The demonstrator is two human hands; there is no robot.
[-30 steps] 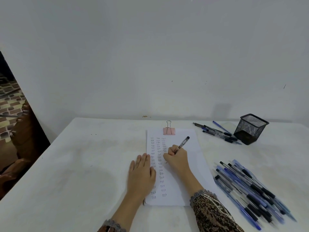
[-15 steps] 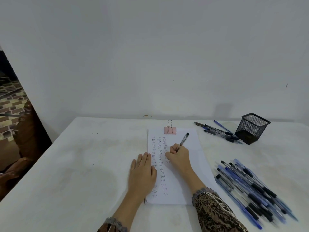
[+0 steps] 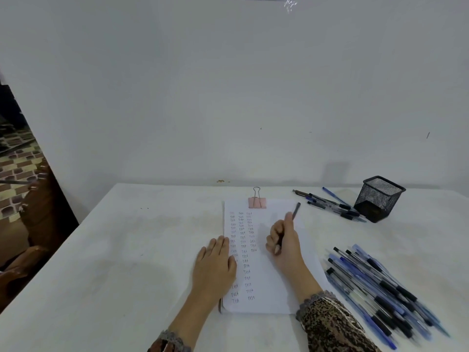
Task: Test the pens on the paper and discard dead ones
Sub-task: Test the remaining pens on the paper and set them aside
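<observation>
White paper (image 3: 264, 288) sits by the table's (image 3: 127, 262) front edge, rows of tiny scribbles down its left half. Left hand (image 3: 215, 265) lies flat on the paper's left edge, fingers straight, pinning it. Right hand (image 3: 284, 245) has fingers curled round a pen (image 3: 296, 210), tip down beside the third column; can't tell if it touches. Looks like the scribble-test step, mid-batch. Next up, I'd guess: check the mark, then sort the pen. Big pile (image 3: 375, 288) waits along the right edge, and a smaller bunch (image 3: 330, 203) lies beside the cup (image 3: 378, 199) in the far right corner.
</observation>
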